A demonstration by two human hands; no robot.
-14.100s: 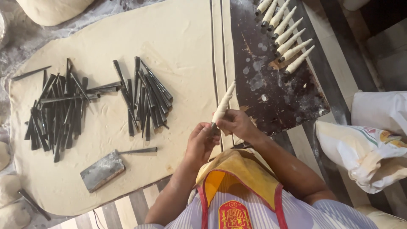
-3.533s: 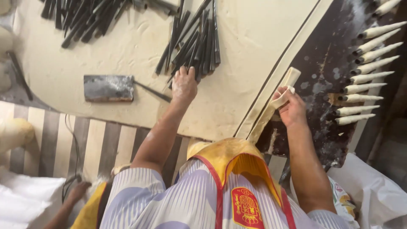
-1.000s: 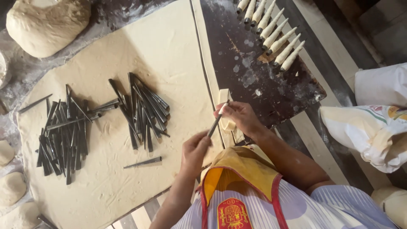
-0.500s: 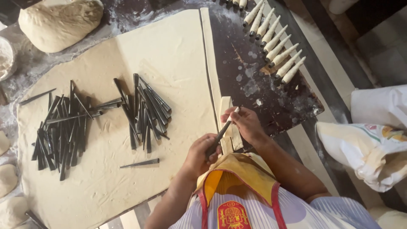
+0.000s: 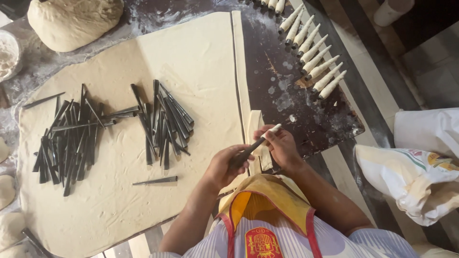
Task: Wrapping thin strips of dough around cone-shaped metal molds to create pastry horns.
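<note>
A dark metal cone [image 5: 248,152] is gripped at its wide end by the left hand [image 5: 224,165], near the table's front edge. The right hand [image 5: 282,145] pinches a dough strip [image 5: 260,143] against the cone's tip. For a good wrap, the strip is best kept taut and overlapped evenly while the cone is turned. Wrapped cones [image 5: 311,50] lie in a row at the tray's [image 5: 334,119] far right edge; spare cones [image 5: 162,122] rest on the dough sheet [image 5: 191,62].
</note>
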